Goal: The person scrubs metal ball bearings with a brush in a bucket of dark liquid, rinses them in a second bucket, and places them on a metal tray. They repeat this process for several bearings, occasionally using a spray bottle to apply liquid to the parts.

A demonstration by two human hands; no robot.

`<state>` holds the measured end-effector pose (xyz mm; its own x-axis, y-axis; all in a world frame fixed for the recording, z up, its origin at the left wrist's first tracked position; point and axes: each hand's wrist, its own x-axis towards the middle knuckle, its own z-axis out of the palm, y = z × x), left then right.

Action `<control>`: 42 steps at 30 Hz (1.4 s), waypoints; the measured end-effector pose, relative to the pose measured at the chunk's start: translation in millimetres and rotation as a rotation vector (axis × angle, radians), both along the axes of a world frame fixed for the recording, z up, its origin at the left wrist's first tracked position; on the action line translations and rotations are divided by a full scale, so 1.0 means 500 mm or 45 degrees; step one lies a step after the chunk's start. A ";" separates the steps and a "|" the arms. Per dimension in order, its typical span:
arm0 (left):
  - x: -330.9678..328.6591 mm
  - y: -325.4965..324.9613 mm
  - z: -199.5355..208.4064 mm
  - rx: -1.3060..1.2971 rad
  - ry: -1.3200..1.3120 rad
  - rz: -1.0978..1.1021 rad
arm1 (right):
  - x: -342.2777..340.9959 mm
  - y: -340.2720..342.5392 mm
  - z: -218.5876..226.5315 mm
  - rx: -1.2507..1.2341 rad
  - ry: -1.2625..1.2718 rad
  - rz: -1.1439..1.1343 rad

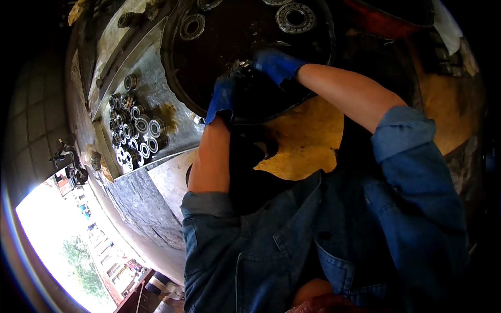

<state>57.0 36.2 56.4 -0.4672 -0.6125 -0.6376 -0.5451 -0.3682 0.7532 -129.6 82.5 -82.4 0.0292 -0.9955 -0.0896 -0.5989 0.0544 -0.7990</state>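
"Why bunch the bearings (141, 123) at the left?"

"Probably for easy reach. They're shiny steel rings, tipped at various angles on a smooth grey tray (180, 133) with a brown stain. Next comes the dark round basin (167, 62), its wall perhaps there to contain any mess."

"And the left hand (224, 94)?"

"Blue-gloved, at a glinting, knobbly metal part (241, 64) inside the basin, likely steadying it. Shadow swallows the fingers; I can't tell whether they grip."

"The right hand (276, 65)?"

"Gloved too, on the part's other side; its grip I can't tell either. Beyond, a broad bearing ring (283, 19) lies flat, perhaps parked clear."
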 end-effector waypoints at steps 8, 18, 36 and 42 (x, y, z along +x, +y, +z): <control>0.008 -0.022 -0.042 -0.933 -0.060 -0.750 | -0.025 -0.005 -0.010 0.026 0.036 -0.205; 0.019 0.006 0.005 -0.335 -0.189 -0.396 | 0.018 0.006 0.188 0.176 0.313 -0.556; 0.135 -0.148 -0.125 -0.551 0.495 0.102 | 0.169 -0.093 0.297 0.584 0.856 0.112; 0.102 -0.171 -0.147 -0.762 0.771 -0.039 | 0.160 -0.093 0.273 0.434 0.969 0.274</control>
